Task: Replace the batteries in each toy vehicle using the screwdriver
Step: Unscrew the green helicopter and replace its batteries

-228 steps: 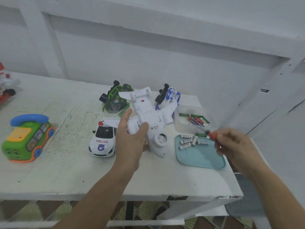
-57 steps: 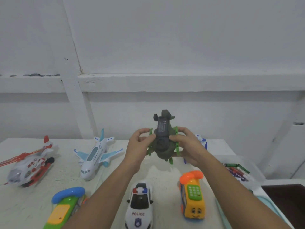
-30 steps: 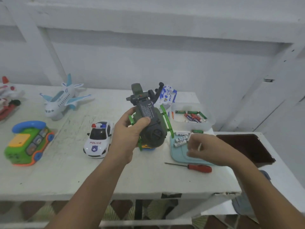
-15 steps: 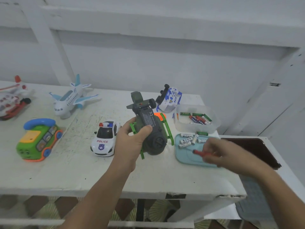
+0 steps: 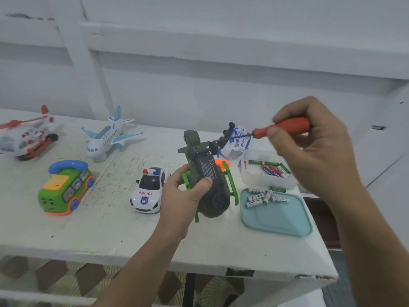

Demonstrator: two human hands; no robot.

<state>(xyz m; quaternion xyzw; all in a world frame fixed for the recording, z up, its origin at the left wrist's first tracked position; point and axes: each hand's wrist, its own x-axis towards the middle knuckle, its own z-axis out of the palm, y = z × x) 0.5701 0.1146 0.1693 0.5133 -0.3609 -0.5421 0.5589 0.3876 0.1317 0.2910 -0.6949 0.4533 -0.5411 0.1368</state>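
Left hand (image 5: 180,201) grips the green toy helicopter (image 5: 207,180) belly-up above the table (image 5: 106,229), fingers curled round its body. Right hand (image 5: 314,149) pinches the screwdriver (image 5: 281,129) handle; its tip points toward the helicopter's tail.

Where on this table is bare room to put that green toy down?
Bare table along the front edge, nearer than the phone toy and police car; also the teal lid, near half. Crowded around the battery tub.
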